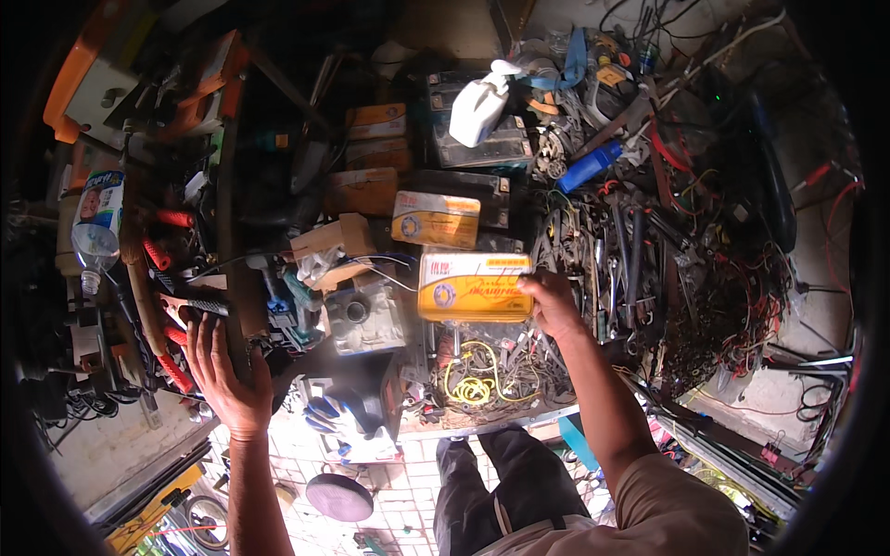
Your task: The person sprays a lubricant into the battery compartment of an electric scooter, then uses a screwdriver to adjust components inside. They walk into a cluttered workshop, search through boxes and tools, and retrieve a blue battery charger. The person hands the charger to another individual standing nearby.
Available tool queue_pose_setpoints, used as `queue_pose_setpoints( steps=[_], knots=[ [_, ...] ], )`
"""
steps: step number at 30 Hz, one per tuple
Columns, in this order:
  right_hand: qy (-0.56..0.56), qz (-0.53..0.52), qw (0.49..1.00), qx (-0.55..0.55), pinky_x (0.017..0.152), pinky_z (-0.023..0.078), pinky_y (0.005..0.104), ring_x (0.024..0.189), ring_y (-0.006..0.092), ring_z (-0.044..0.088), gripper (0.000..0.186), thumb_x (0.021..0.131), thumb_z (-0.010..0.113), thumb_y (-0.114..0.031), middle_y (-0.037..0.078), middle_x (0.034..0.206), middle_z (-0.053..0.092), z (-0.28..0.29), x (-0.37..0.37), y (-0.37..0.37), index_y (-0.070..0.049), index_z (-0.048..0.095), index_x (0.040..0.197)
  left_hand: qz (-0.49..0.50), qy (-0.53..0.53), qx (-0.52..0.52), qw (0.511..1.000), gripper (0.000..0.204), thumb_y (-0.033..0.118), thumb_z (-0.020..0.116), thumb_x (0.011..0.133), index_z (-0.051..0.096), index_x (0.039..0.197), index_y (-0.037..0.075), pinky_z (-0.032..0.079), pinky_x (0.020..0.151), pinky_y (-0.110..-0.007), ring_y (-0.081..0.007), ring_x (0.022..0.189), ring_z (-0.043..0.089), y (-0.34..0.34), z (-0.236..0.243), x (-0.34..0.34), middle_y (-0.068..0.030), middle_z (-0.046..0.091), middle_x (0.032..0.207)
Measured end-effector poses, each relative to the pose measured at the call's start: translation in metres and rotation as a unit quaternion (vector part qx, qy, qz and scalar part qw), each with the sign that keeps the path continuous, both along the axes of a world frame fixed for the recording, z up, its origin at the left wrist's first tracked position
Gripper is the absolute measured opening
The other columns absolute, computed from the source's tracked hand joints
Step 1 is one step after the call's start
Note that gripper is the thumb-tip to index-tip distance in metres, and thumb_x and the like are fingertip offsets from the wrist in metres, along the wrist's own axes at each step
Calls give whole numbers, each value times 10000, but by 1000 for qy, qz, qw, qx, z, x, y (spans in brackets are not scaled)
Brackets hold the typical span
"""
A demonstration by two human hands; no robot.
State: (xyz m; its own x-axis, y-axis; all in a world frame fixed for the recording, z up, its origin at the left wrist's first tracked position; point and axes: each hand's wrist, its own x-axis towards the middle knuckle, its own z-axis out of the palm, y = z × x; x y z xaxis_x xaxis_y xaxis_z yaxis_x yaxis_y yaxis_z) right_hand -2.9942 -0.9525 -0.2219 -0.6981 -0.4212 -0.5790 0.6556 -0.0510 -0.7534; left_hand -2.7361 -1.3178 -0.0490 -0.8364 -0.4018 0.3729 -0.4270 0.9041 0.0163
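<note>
Spreading wide, the cluttered workbench (473, 427) is overhung near its front edge by a yellow box (468, 289), clamped at its right end by the right hand (558, 304), while leftward the left hand (229, 380) is spread, thumb apart, beside red tool handles (174, 372).

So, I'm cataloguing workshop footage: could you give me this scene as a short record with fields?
Right hand: this hand grips a yellow box at its right end
Left hand: this hand is spread, empty, beside red-handled tools; contact unclear
Beyond the held box: second yellow box; farther off, a white bottle
Right of the boxes: blue object among heaped tools and parts
Nearer the person: coiled yellow cord
</note>
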Motion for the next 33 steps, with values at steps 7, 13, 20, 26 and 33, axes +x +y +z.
queue_pose_setpoints(
  steps=[7, 13, 20, 26, 33],
  knots=[
    [125, 247, 951, 140, 671, 506, 284, 749, 166, 622, 286, 764, 789, -207, 113, 824, 673, -76, 20, 54, 5, 638, 883, -268, -129, 229, 927, 846, 349, 812, 692, 446, 1368, -4, 315, 1104, -538, -440, 1317, 388, 166, -45, -42, -257, 441, 1375],
    [206, 141, 945, 212, 587, 488, 287, 647, 132, 605, 344, 824, 761, -333, 64, 719, 654, -119, 14, 71, -13, 635, 824, -219, -266, 153, 926, 1073, 421, 818, 637, 274, 1467, 12, 185, 1147, -542, -437, 1394, 222, 255, -224, -103, -265, 209, 1517],
    [-121, -182, 965, 144, 492, 407, 328, 439, 121, 398, 288, 987, 501, -255, -13, 525, 459, -85, 110, 45, -90, 588, 768, -209, -245, 74, 944, 1074, 291, 756, 631, 188, 1500, 14, 238, 1107, -553, -427, 1288, 331, 261, -265, -116, -269, 247, 1475],
    [-230, -227, 945, -52, 486, 326, 316, 401, 95, 234, 342, 981, 418, -215, -63, 490, 268, -71, 132, 14, -163, 394, 644, -214, -318, 137, 914, 1090, 235, 758, 592, 196, 1497, 2, 263, 1083, -552, -445, 1278, 340, 267, -239, -124, -289, 248, 1466],
    [-243, -145, 959, -20, 448, 277, 295, 419, 90, 221, 281, 941, 385, -141, -65, 513, 270, -77, 130, 30, -164, 349, 663, -262, -337, 310, 850, 1073, 269, 786, 584, 252, 1493, 66, 340, 1056, -537, -465, 1280, 382, 232, -227, -140, -291, 303, 1454]
  ],
)
